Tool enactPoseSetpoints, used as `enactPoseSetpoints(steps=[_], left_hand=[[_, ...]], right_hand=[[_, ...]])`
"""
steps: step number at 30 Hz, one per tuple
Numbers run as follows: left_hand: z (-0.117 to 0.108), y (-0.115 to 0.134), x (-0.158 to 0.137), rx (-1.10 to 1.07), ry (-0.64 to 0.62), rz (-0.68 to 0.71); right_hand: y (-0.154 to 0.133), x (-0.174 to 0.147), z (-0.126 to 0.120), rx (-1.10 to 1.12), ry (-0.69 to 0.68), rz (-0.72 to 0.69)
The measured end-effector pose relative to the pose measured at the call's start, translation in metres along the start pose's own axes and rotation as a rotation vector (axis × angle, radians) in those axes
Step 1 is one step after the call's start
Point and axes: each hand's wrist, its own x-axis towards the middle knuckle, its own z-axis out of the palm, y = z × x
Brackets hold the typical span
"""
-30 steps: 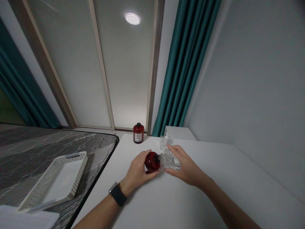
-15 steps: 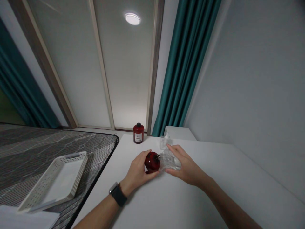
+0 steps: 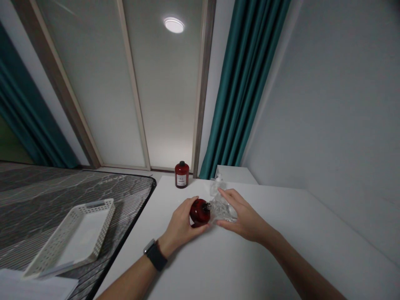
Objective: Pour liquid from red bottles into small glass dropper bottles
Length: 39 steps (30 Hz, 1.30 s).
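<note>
My left hand is wrapped round a dark red bottle, which lies tipped over so that its narrow neck points right. That neck meets or nearly meets a clear, faceted container, perhaps a bottle. Fingers and thumb of my right hand close round the clear container from the right. Whether anything flows between the two is too small to tell. Just behind stands a small clear bottle with a whitish top, partly covered by my right fingers.
Another red bottle, black-capped and labelled, stands upright at the back of the white table. To the left, a white perforated basket rests on a dark patterned surface, near white paper. A wall borders the right.
Both hands keep their places and grips. The clear container looks very slightly shifted; otherwise almost nothing differs.
</note>
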Motion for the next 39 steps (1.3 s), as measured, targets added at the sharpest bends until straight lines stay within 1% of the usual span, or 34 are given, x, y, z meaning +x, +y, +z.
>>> enactPoseSetpoints(steps=[12,24,32,39], left_hand=[[0.004,-0.003,-0.003,-0.013,0.003,-0.011],[0.005,-0.001,-0.002,-0.045,0.0,-0.036],[0.004,0.002,-0.002,-0.072,-0.001,-0.054],[0.006,0.002,-0.002,-0.062,0.024,-0.05]], right_hand=[[-0.002,0.002,-0.003,-0.009,-0.022,0.015],[-0.005,0.005,-0.007,-0.025,-0.039,-0.004],[-0.009,0.008,-0.012,-0.026,-0.068,0.009],[-0.011,0.008,-0.015,-0.028,-0.09,0.023]])
